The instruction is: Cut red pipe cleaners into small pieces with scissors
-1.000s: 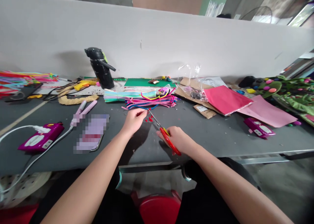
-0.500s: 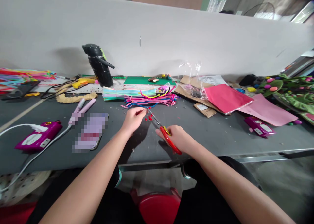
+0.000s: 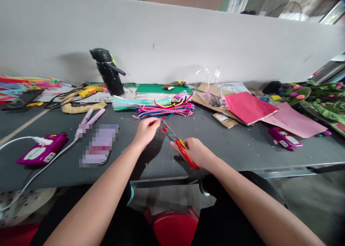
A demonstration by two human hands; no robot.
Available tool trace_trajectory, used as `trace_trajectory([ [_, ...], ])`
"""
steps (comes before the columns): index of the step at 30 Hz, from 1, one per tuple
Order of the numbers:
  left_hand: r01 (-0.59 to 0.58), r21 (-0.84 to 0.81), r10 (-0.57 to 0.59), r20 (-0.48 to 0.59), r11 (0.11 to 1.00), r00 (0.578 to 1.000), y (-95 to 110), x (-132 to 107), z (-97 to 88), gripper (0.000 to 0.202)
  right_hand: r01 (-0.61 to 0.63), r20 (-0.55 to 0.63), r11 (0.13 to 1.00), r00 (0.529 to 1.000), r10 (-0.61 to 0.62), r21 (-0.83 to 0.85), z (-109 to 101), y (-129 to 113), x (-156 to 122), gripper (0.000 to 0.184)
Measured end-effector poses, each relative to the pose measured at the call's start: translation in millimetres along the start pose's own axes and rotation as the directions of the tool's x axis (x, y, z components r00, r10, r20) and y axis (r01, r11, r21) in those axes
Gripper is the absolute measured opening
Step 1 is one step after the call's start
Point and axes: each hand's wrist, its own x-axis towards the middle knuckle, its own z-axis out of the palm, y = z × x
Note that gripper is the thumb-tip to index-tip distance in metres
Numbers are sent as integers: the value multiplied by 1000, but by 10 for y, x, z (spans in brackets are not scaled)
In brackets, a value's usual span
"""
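Note:
My right hand [image 3: 192,150] is closed round the red and yellow handles of a pair of scissors [image 3: 185,153]. The blades point away from me and to the left, with their tips at the fingertips of my left hand [image 3: 147,130]. That hand is pinched, and a small red piece [image 3: 163,118] shows at its fingertips beside the blades; the fingers hide the rest. On the dark table just below the blades lie several short red bits [image 3: 164,130]. Just beyond my left hand sits a bundle of pink and blue pipe cleaners [image 3: 167,110], in front of a pale green bundle [image 3: 126,103].
A black bottle [image 3: 110,75] stands at the back wall. To the left lie a phone [image 3: 101,143], a pink hair-straightener-like tool [image 3: 93,119] and a purple power strip [image 3: 44,150]. Red sheets [image 3: 250,107], a second purple block [image 3: 285,139] and green leafy decorations [image 3: 318,96] are at the right.
Hardly anything differs. The scissor tips and my left fingertips have shifted very slightly, and a bit more red shows by the blades.

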Motion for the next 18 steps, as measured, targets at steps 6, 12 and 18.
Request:
trace_trajectory([
  [6, -18, 1, 18, 1, 1000, 1000, -19, 7, 4, 32, -28, 25, 998, 999, 29, -47, 8, 2, 21, 63],
  [12, -6, -11, 6, 0, 1000, 1000, -37, 11, 5, 30, -33, 37, 997, 999, 35, -63, -2, -4, 25, 64],
  [18, 0, -14, 0, -1, 1000, 1000, -46, 15, 5, 30, -35, 36, 997, 999, 38, -63, -6, -24, 16, 64],
])
